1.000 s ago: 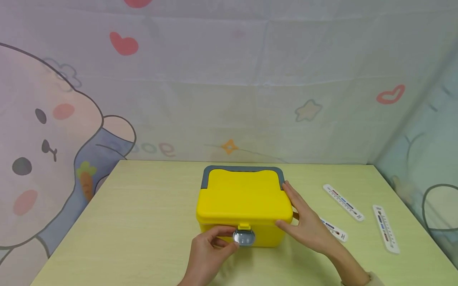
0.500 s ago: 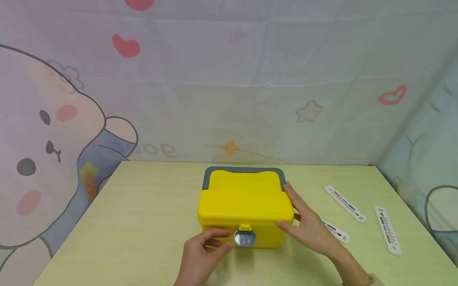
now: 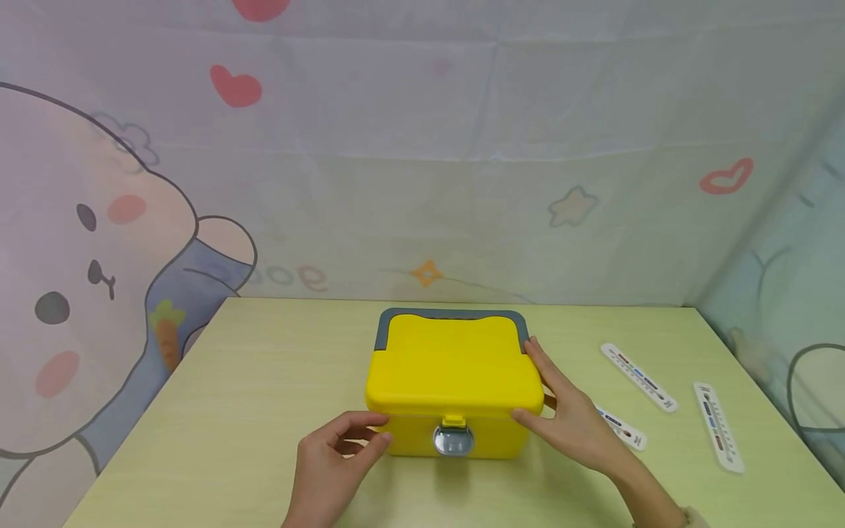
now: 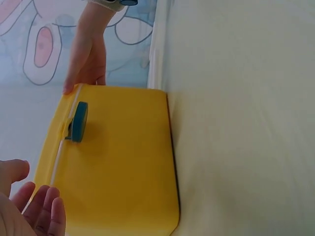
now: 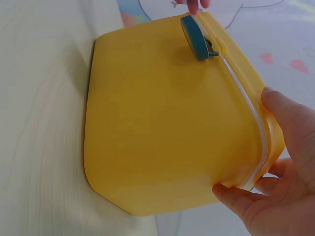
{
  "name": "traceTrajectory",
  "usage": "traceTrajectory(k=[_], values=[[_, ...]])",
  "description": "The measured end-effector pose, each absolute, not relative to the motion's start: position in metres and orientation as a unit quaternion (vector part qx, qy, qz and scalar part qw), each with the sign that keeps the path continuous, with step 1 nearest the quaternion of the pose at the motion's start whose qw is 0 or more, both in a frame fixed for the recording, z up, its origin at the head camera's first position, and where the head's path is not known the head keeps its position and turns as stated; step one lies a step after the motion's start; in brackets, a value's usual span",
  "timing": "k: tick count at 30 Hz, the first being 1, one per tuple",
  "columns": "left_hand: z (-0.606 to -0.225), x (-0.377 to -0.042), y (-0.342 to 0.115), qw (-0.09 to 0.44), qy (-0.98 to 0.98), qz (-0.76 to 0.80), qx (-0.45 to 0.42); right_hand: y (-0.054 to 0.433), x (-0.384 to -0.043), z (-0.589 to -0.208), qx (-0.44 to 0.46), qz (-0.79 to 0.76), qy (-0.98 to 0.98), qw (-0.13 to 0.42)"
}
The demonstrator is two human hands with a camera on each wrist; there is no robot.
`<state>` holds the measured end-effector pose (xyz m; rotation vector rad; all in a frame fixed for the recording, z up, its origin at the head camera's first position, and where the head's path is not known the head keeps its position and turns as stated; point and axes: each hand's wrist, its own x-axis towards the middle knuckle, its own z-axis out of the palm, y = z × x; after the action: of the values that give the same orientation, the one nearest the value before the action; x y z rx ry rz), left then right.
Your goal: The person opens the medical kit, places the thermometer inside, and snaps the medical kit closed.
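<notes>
A yellow storage box point(image 3: 455, 367) stands on the table with its lid down and its grey handle point(image 3: 462, 313) folded flat at the back. The oval latch point(image 3: 453, 440) on the front is swung outward from the wall, as the left wrist view shows at the latch point(image 4: 79, 122). My left hand point(image 3: 337, 458) is by the front left corner, fingers loosely bent around nothing. With thumb on the lid's front edge and fingers against the side, my right hand point(image 3: 574, 418) holds the right end of the box; the right wrist view shows the same fingers point(image 5: 236, 199) below the lid rim.
White thermometers lie right of the box: one point(image 3: 639, 377) farther back, another point(image 3: 719, 427) near the right edge, and a third point(image 3: 623, 427) partly hidden behind my right hand. A patterned cloth point(image 3: 462, 147) hangs behind the table.
My left hand has let go of the latch and moved left to the box's front left corner. The right hand has stayed in place on the box.
</notes>
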<state>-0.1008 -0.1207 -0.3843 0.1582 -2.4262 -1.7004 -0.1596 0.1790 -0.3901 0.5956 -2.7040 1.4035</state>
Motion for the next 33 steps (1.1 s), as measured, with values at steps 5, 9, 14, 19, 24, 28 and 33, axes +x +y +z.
traceTrajectory(k=[5,9,14,19,24,28,33], values=[[-0.378,-0.104,-0.129,0.132,-0.813,-0.565,0.052,0.179,-0.159,-0.391,0.191,0.454,-0.870,0.017],[-0.373,-0.108,-0.134,0.149,-0.819,-0.551,0.062,0.179,-0.159,-0.391,0.189,0.454,-0.871,0.016],[-0.371,-0.116,-0.138,0.165,-0.818,-0.548,0.056,0.180,-0.160,-0.392,0.192,0.450,-0.872,0.022],[-0.372,-0.123,-0.140,0.170,-0.811,-0.559,0.024,0.179,-0.161,-0.392,0.187,0.448,-0.874,0.021],[-0.377,-0.131,-0.141,0.165,-0.806,-0.568,-0.027,0.179,-0.160,-0.390,0.193,0.442,-0.876,0.025],[-0.383,-0.136,-0.141,0.158,-0.807,-0.566,-0.056,0.179,-0.159,-0.390,0.193,0.445,-0.874,0.026],[-0.384,-0.138,-0.138,0.129,-0.815,-0.560,-0.080,0.178,-0.159,-0.390,0.189,0.456,-0.869,0.022]])
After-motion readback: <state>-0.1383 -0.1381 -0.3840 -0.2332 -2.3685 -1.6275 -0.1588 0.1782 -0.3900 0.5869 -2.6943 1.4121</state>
